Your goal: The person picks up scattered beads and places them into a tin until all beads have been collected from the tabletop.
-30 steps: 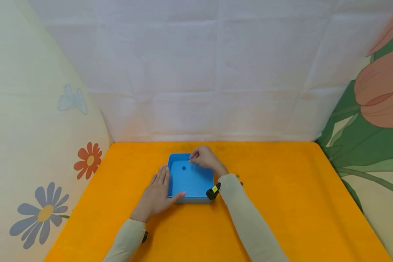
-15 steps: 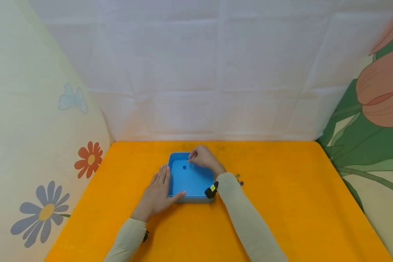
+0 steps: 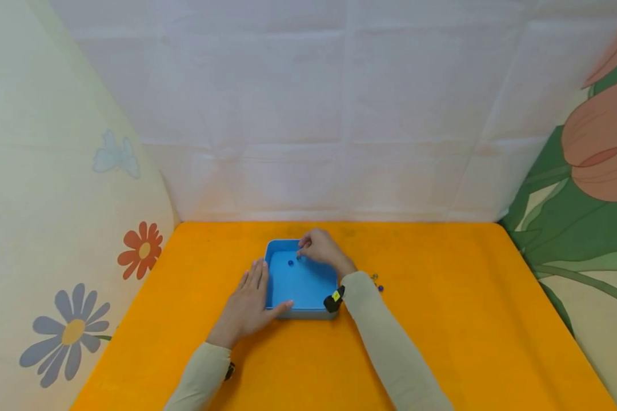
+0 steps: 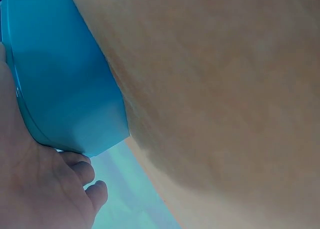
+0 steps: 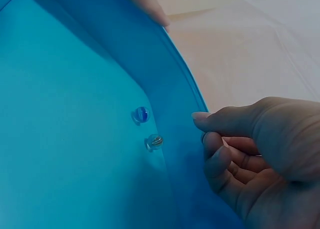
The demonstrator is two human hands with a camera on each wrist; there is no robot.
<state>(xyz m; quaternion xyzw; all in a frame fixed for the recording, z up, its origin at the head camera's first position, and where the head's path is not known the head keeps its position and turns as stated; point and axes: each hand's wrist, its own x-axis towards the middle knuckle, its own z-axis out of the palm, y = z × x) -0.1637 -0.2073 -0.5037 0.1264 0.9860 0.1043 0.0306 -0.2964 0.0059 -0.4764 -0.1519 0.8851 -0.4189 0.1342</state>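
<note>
A shallow blue box (image 3: 300, 291) stands open side up on the orange-yellow table (image 3: 457, 325). The left hand (image 3: 244, 308) is spread, its straight fingers touching the box's left side and its thumb reaching to the near rim. The right hand (image 3: 321, 248) is over the far part of the box, fingers loosely bent; in the right wrist view a gap parts thumb and index finger, with nothing visible between them.

Inside the box lie 2 glass marbles, just beside each other near the foot of a wall: a blue-swirled marble (image 5: 143, 114) and a brown-striped marble (image 5: 156, 141), this last just below the right fingertips. On the table, just beside the right sleeve (image 3: 391, 342), are a dark blue marble (image 3: 380, 289) and a yellowish-green marble (image 3: 375, 277). A white cloth (image 3: 308, 125) hangs behind the table, between 2 flower-printed cloths.
</note>
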